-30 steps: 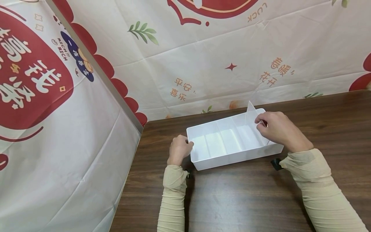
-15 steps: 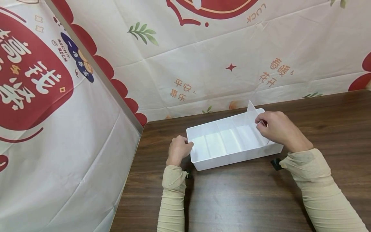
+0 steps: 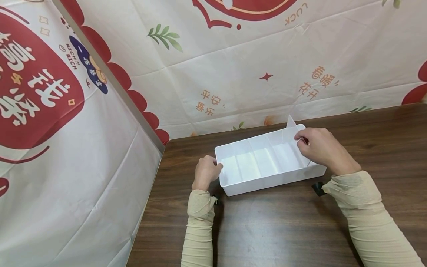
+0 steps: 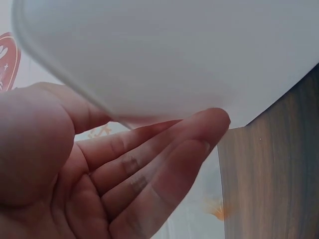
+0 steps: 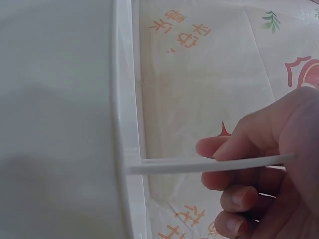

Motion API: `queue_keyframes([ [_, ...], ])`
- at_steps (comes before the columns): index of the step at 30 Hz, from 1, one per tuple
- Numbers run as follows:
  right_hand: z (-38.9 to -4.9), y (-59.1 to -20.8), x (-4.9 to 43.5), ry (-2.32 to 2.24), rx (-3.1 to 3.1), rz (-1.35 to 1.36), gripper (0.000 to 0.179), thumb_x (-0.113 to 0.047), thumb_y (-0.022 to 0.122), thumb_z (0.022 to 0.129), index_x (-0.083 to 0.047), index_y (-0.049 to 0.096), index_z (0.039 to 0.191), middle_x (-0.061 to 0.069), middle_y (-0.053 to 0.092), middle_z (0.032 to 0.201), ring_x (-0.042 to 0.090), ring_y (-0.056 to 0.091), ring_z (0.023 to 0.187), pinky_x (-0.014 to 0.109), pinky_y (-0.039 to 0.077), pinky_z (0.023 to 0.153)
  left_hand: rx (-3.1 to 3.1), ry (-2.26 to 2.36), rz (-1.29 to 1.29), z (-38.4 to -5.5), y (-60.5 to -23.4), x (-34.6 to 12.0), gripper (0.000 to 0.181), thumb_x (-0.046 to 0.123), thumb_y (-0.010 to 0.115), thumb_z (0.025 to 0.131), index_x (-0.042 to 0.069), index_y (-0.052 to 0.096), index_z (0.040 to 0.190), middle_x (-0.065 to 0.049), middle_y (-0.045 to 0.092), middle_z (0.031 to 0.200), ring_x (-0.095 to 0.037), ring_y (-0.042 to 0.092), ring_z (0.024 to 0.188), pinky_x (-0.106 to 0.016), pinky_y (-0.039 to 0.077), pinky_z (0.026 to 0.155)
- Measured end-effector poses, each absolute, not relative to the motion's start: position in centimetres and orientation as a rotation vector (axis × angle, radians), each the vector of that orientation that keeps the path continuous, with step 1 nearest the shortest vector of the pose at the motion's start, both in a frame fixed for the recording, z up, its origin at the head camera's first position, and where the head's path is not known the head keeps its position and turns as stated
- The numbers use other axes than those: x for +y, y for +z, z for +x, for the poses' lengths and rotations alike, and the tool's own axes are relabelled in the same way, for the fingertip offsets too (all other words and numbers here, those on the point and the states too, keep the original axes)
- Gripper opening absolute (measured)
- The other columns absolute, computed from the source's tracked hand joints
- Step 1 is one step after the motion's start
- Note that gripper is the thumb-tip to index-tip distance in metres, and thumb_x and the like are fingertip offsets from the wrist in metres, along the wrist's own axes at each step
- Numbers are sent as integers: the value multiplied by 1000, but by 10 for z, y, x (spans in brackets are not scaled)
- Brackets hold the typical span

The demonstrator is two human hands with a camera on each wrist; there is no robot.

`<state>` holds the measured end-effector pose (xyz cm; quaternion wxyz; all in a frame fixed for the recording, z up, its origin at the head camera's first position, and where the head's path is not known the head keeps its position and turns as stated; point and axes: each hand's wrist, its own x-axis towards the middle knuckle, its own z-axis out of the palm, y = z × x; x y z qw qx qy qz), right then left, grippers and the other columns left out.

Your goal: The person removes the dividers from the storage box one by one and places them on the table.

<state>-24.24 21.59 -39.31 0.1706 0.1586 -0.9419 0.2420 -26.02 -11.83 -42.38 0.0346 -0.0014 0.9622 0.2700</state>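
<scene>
A white plastic organizer box (image 3: pixel 273 183) stands on the table, its inside split into several compartments. My left hand (image 3: pixel 205 172) grips its left end, thumb over the rim; in the left wrist view the fingers (image 4: pixel 169 169) press against the outer wall. Near the box's right end, my right hand (image 3: pixel 318 146) pinches a thin, translucent white divider (image 3: pixel 291 123) between thumb and fingers. The divider sits across the box, and its far corner sticks up above the rim. In the right wrist view the divider (image 5: pixel 199 166) appears edge-on, running from the box rim into the hand.
The dark wooden table (image 3: pixel 267 230) stretches in front of the box and to its right. Behind hangs a white printed cloth (image 3: pixel 240 81), with a second cloth (image 3: pixel 100 178) along the left side. Black wrist camera mounts (image 3: pixel 318 189) show under the sleeves.
The divider's raised corner has shifted slightly to the right, with a very small movement of the right hand. The left hand and the box stay in place.
</scene>
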Motion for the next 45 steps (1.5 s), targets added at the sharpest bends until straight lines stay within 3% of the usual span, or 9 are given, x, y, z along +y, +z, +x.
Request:
queue_keyframes([
  [18,-242,-392,208,699,-2804,421,28,0,52,88,9,69,109,29,67,103,25,50,66,33,38,56,2937,831,-23,-260,-423,-116,32,17,61,94,7,66,63,0,50,55,-14,46,52,-27,35,47],
  [28,-242,-392,210,664,-2748,429,27,1,53,86,9,70,105,28,69,101,29,54,72,40,43,63,2931,842,-40,-260,-421,-116,32,17,61,94,7,66,64,0,50,55,-15,46,53,-27,35,47],
  [35,-240,-391,213,657,-2695,436,27,2,52,83,8,71,102,26,69,96,26,51,64,34,38,55,2932,838,-39,-259,-422,-115,34,16,61,94,7,65,62,-1,49,54,-15,46,52,-27,34,46],
  [45,-238,-385,215,650,-2664,435,28,2,51,83,8,71,102,25,70,93,25,48,63,34,37,56,2920,842,-66,-259,-420,-114,29,16,61,94,6,70,69,-2,53,57,-15,47,53,-27,35,46],
])
